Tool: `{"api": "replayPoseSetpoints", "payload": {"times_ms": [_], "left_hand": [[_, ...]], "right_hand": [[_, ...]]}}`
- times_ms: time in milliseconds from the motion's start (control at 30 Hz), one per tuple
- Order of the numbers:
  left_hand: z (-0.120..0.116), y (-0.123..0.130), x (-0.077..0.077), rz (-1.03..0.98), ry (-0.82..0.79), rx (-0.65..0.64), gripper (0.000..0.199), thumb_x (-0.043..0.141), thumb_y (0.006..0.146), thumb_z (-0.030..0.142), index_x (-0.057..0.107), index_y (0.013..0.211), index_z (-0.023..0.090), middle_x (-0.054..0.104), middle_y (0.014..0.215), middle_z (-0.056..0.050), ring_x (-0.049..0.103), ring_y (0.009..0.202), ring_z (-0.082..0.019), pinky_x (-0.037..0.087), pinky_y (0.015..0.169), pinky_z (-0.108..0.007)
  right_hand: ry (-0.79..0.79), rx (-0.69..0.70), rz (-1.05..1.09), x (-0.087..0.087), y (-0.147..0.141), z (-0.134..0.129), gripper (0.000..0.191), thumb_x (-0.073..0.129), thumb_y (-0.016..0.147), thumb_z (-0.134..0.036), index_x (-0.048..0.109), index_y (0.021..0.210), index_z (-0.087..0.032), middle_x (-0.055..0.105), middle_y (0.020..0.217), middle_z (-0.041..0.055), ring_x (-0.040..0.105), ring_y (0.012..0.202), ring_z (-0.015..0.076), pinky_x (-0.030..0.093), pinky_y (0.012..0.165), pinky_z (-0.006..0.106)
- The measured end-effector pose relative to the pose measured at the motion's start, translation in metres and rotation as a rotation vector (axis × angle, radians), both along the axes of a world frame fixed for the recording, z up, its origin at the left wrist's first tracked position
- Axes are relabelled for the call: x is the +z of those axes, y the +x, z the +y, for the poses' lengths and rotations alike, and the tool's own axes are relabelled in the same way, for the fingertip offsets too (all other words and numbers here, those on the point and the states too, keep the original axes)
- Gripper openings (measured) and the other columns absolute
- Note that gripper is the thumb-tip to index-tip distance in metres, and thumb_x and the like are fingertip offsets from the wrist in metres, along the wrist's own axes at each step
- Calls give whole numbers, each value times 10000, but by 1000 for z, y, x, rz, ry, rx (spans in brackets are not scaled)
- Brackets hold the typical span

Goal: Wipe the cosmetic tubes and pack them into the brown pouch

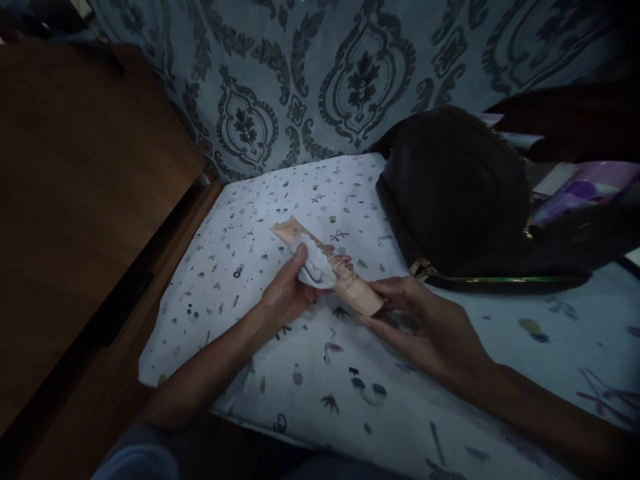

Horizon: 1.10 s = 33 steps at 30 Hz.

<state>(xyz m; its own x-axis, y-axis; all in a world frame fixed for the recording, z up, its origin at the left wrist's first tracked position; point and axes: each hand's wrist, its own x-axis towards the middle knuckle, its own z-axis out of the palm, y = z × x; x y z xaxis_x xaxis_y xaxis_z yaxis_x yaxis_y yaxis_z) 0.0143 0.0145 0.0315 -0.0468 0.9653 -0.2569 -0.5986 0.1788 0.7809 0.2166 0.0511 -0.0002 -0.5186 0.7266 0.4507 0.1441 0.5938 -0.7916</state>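
Observation:
A beige squeeze tube with small printed lettering is held slantwise above the patterned pillow. My left hand is closed around the tube's middle, with its thumb pressing a crumpled white tissue or cloth against it; which of the two I cannot tell. Fingertips of that hand show on the tube's far side. At the lower right end, my right hand grips the tube between thumb and fingers. The tube's flat crimped end points up and left.
To the right lies a dark bag with a gold zipper, and behind it are a purple-and-pink package and other items. Wooden furniture borders the left side. A wall with damask-patterned covering rises at the back.

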Motion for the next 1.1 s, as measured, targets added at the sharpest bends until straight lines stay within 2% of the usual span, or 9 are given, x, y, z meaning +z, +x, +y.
{"api": "replayPoseSetpoints", "payload": {"times_ms": [167, 367, 433, 533, 667, 767, 833, 967, 1100], "left_hand": [[-7, 12, -2, 44, 52, -137, 610, 866, 647, 472, 648, 1114, 144, 766, 1002, -121, 705, 1063, -313, 549, 940, -426], [-7, 6, -3, 225, 28, -72, 560, 870, 590, 363, 616, 1049, 165, 728, 864, -53, 705, 819, -225, 537, 777, -329], [-7, 1, 0, 432, 75, -69, 510, 836, 625, 349, 600, 1045, 181, 696, 873, -21, 668, 802, -191, 516, 752, -291], [-8, -10, 7, 864, 198, -112, 396, 767, 706, 303, 575, 1034, 191, 656, 943, -4, 623, 900, -184, 476, 788, -254], [-13, -22, 11, 1302, 273, -237, 358, 678, 804, 314, 522, 1107, 206, 641, 975, -9, 614, 874, -194, 446, 694, -248], [-17, -20, 8, 1620, 328, -321, 358, 644, 841, 297, 487, 1151, 210, 645, 1041, -46, 625, 860, -218, 440, 652, -279], [-20, -12, 4, 1854, 415, -375, 368, 651, 840, 259, 475, 1158, 202, 643, 1082, -79, 630, 915, -256, 454, 690, -322], [-22, 3, -3, 2153, 607, -420, 323, 608, 890, 233, 476, 1176, 160, 648, 1020, -105, 631, 934, -285, 455, 807, -398], [-19, -4, -6, 2168, 743, -395, 338, 581, 932, 300, 482, 1221, 154, 659, 1036, -109, 635, 942, -267, 451, 823, -389]], "right_hand": [[-24, 17, -122, 4, -1, -4, 262, 676, 838, -491, 589, 932, -263, 748, 892, 57, 714, 731, 263, 584, 615, 369], [52, 146, -160, 2, -2, 1, 206, 637, 886, -462, 632, 961, -270, 740, 916, 49, 719, 769, 243, 577, 620, 343], [158, 136, -136, 1, -1, 4, 168, 626, 908, -412, 639, 989, -265, 733, 948, 63, 720, 797, 239, 576, 627, 336], [393, -33, -92, 4, 6, 6, 130, 632, 919, -301, 624, 1044, -264, 711, 1027, 93, 713, 887, 249, 582, 703, 358], [657, -246, -109, 12, 15, 5, 301, 706, 859, -235, 620, 1132, -328, 702, 1141, 79, 682, 1036, 298, 542, 898, 460], [746, -244, -194, 13, 14, 6, 418, 673, 877, -224, 570, 1262, -350, 686, 1232, 70, 649, 1122, 312, 477, 1001, 511], [790, -172, -276, 8, 10, 8, 455, 609, 909, -214, 520, 1350, -289, 673, 1268, 100, 622, 1166, 319, 444, 1030, 525], [813, -69, -494, -5, 3, 12, 418, 493, 917, -166, 529, 1333, -139, 705, 1039, 138, 645, 979, 312, 472, 896, 477], [764, -79, -583, -9, 5, 12, 205, 524, 879, -202, 612, 1057, -150, 650, 836, 93, 607, 788, 273, 452, 738, 393]]}}
